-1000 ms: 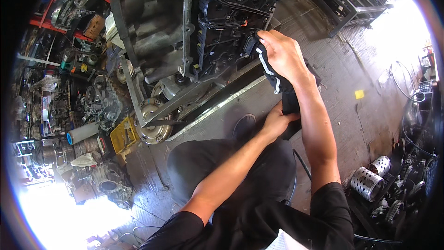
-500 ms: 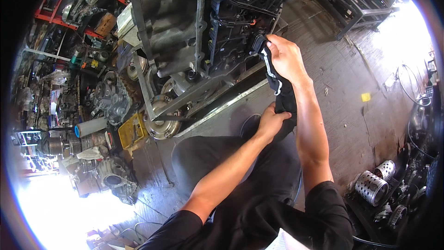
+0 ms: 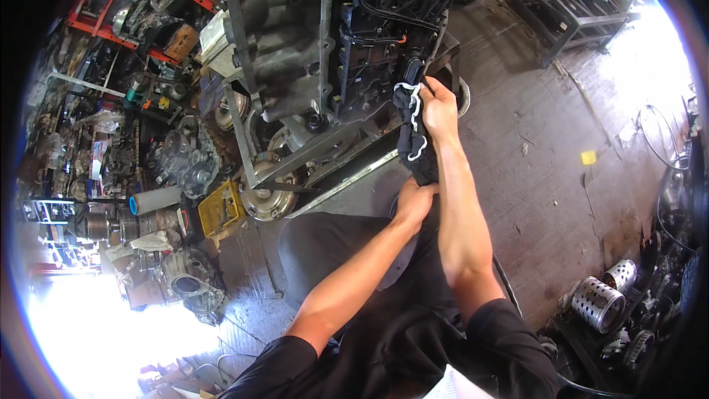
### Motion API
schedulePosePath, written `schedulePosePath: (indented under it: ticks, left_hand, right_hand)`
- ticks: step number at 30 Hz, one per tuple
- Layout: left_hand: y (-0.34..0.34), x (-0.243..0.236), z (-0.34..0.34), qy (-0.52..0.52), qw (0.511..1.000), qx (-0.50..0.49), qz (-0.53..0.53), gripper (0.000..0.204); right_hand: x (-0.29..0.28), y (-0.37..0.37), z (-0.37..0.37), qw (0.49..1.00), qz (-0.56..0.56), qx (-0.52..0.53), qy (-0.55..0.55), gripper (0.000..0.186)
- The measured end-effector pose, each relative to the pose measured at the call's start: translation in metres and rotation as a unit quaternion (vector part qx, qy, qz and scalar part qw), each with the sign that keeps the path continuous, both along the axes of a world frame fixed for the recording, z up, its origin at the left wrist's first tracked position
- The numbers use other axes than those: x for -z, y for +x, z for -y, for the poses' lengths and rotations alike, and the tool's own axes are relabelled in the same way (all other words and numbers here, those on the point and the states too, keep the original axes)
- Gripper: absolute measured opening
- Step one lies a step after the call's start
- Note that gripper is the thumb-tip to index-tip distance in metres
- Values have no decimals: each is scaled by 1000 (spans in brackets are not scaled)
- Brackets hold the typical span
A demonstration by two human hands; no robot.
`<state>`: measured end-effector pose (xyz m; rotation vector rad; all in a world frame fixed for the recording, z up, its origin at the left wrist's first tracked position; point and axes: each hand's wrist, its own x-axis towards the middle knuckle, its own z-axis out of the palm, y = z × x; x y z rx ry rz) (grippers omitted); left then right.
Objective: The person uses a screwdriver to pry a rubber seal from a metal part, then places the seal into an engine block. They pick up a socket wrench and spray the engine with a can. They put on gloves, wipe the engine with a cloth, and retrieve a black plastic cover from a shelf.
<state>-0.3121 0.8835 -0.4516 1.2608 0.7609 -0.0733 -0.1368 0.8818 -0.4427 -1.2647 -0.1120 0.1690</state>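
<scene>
A black cloth with white wavy trim [image 3: 419, 166] hangs bunched between my hands. My right hand [image 3: 440, 109] grips its upper end with closed fingers, right beside a black connector at the edge of a dark gearbox unit [image 3: 373, 66] with wiring on it. Lower down, my left hand [image 3: 416, 201] is closed around the cloth's bottom end, above my lap. To the left of the dark unit stands a large grey cast-metal housing [image 3: 284, 44]. Both rest on a metal frame stand [image 3: 306, 160]. Whether the cloth touches the connector I cannot tell.
Under the stand's corner lies a round metal converter [image 3: 269, 201], beside a yellow tray [image 3: 221, 208]. Gearbox parts crowd the left, with a red rack [image 3: 96, 26] behind. A black metal bench [image 3: 569, 18] stands far right; perforated drums [image 3: 597, 303] lie near right.
Both hands and the cloth have shifted left, and the right hand has come slightly lower. More of the cloth's white trim shows, and the whole view has moved a little.
</scene>
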Motion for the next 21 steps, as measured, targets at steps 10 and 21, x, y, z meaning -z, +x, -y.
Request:
schedulePosePath:
  ticks: [10,21]
  left_hand:
    - [-5,-1,-26,-29,993,-116,11,38]
    - [-6,-19,-1,3,998,37,51,35]
  right_hand:
    - [-49,-42,-21,873,-140,-178,431,28]
    - [-94,-37,2,910,213,172,-311,56]
